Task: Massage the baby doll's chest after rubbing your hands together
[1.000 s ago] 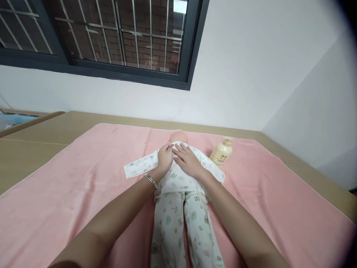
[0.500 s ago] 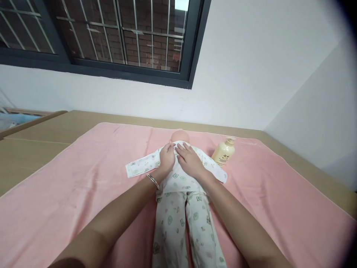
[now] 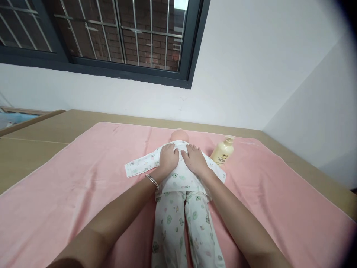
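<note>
A baby doll (image 3: 179, 135) lies stretched out on a pink blanket (image 3: 111, 149), its bald head away from me. It wears a white patterned long-sleeved top (image 3: 180, 180) and matching trousers (image 3: 170, 223); both sleeves spread out sideways. My left hand (image 3: 168, 158), with a silver bangle at the wrist, rests flat on the left half of the doll's chest. On the right half lies my right hand (image 3: 195, 158), its fingers stretched out and its thumb toward the middle. Neither hand grips anything. A narrow strip of the top shows between them.
A pale yellow pump bottle (image 3: 222, 152) stands by the doll's right-hand sleeve. Beneath the blanket is a wooden surface (image 3: 36, 149), bordered by a white wall (image 3: 228, 74). Above it is a dark-framed window (image 3: 119, 67) with bars.
My right hand has shifted right, off the middle of the chest. My left hand's fingers, pinched near the neckline before, now lie flat on the top.
</note>
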The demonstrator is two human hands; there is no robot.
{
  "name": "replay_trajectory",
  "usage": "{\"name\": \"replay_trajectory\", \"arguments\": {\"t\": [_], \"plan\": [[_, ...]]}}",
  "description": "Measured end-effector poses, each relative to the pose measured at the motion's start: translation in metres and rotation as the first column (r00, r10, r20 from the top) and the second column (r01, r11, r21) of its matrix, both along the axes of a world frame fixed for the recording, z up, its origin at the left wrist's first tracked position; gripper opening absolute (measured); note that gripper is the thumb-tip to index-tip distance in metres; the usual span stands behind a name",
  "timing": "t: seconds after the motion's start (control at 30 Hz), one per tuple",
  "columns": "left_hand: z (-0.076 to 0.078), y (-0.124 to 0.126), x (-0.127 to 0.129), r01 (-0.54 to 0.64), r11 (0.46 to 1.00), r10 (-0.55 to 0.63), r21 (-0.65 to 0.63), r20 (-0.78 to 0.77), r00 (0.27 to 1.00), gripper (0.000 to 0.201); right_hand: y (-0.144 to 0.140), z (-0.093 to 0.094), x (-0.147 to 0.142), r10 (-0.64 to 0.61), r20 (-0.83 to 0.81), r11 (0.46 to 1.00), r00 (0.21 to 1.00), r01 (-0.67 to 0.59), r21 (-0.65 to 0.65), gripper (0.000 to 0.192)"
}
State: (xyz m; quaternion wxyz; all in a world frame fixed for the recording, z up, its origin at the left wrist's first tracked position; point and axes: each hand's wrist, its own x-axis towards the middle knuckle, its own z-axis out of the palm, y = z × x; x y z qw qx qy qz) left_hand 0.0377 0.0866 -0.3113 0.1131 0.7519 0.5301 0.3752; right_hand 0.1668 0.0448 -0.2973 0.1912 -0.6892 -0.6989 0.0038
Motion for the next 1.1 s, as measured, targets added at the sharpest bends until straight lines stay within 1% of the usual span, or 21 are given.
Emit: {"name": "replay_trajectory", "arguments": {"t": [0.07, 0.17, 0.23, 0.3, 0.4, 0.47, 0.53, 0.6, 0.7, 0.87, 0.93, 1.03, 1.1], "plan": [[0.001, 0.006, -0.002, 0.014, 1.000, -0.015, -0.026, -0.064, 0.998, 0.036, -0.007, 0.004, -0.007, -0.021, 0.071, 0.999, 0.997, 0.018, 0.031, 0.051], [0.004, 0.010, -0.005, 0.052, 0.998, -0.055, -0.033, -0.117, 0.992, 0.037, -0.017, 0.009, -0.017, -0.069, 0.168, 0.996, 0.983, 0.059, 0.066, 0.048], [0.008, 0.009, -0.007, 0.082, 0.996, -0.084, -0.020, -0.150, 0.985, 0.037, -0.018, 0.009, -0.018, -0.061, 0.182, 0.997, 0.981, 0.050, 0.064, 0.049], [0.013, 0.003, -0.007, 0.099, 0.995, -0.099, -0.007, -0.205, 0.974, 0.034, -0.013, 0.007, -0.012, -0.012, 0.144, 0.999, 0.990, 0.008, 0.032, 0.051], [0.018, -0.009, -0.003, 0.078, 0.997, -0.066, 0.026, -0.307, 0.950, 0.032, 0.002, 0.001, 0.005, 0.060, 0.021, 0.998, 0.998, -0.059, -0.036, 0.058], [0.019, -0.018, 0.000, 0.052, 0.996, -0.022, 0.070, -0.377, 0.926, 0.030, 0.010, -0.003, 0.015, 0.072, -0.045, 0.995, 0.996, -0.075, -0.064, 0.061], [0.018, -0.024, 0.002, 0.029, 0.995, 0.013, 0.092, -0.430, 0.903, 0.029, 0.013, -0.005, 0.020, 0.072, -0.061, 0.995, 0.996, -0.076, -0.066, 0.059], [0.017, -0.026, 0.003, 0.015, 0.997, 0.022, 0.081, -0.440, 0.897, 0.029, 0.013, -0.005, 0.020, 0.078, -0.042, 0.995, 0.996, -0.080, -0.053, 0.056], [0.016, -0.020, 0.000, 0.008, 0.998, 0.017, 0.062, -0.390, 0.921, 0.032, 0.005, -0.001, 0.011, 0.063, 0.013, 0.998, 0.998, -0.063, -0.020, 0.050], [0.013, -0.005, -0.005, 0.013, 0.999, -0.001, 0.032, -0.353, 0.936, 0.035, -0.016, 0.008, -0.016, -0.072, 0.143, 0.995, 0.987, 0.061, 0.078, 0.042], [0.013, -0.004, -0.005, 0.036, 0.998, -0.018, 0.044, -0.354, 0.935, 0.034, -0.020, 0.009, -0.022, -0.094, 0.162, 0.993, 0.982, 0.080, 0.092, 0.043], [0.015, -0.010, -0.003, 0.050, 0.997, -0.025, 0.060, -0.368, 0.930, 0.032, -0.015, 0.006, -0.018, -0.059, 0.116, 0.996, 0.992, 0.050, 0.077, 0.046], [0.017, -0.017, 0.000, 0.025, 0.998, 0.004, 0.066, -0.403, 0.915, 0.030, -0.006, 0.002, -0.008, -0.007, 0.055, 0.999, 0.998, 0.004, 0.053, 0.050]]}}
